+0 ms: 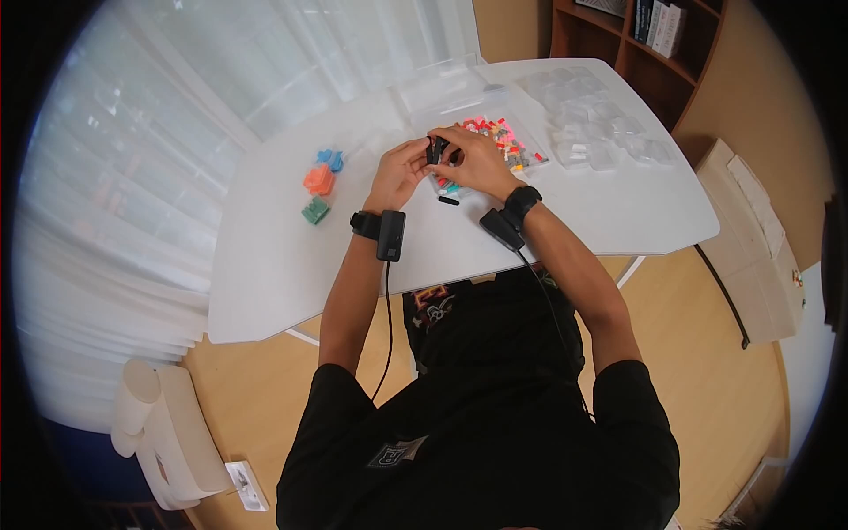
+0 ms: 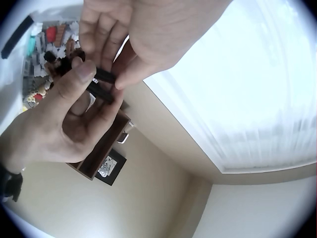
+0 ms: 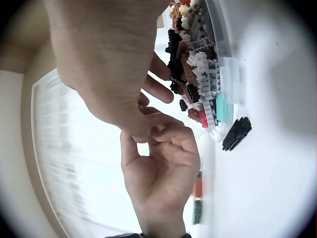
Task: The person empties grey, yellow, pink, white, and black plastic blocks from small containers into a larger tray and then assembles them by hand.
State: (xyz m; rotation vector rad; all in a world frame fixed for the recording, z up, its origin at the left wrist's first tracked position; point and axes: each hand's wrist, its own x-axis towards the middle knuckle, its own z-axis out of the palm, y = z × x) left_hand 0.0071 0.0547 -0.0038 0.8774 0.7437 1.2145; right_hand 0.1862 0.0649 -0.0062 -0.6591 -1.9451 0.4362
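Both hands meet over the near left part of a clear tray (image 1: 546, 162) of small building bricks. Two black brick strips (image 2: 100, 92) show between the fingers in the left wrist view, lying side by side with a narrow gap. My right hand (image 1: 478, 162) grips them between thumb and fingers. At their ends, my left hand (image 1: 402, 173) pinches with thumb and fingertips. In the right wrist view the fingers hide the strips. A loose black brick strip (image 3: 237, 134) lies on the table just outside the tray, below the hands in the head view.
To the left on the white table (image 1: 274, 274) stand a blue brick build (image 1: 330, 160), an orange one (image 1: 319, 180) and a green one (image 1: 314, 210). Several clear plastic boxes (image 1: 601, 115) cover the back right. A transparent lid-like sheet (image 1: 433, 84) rises behind the tray.
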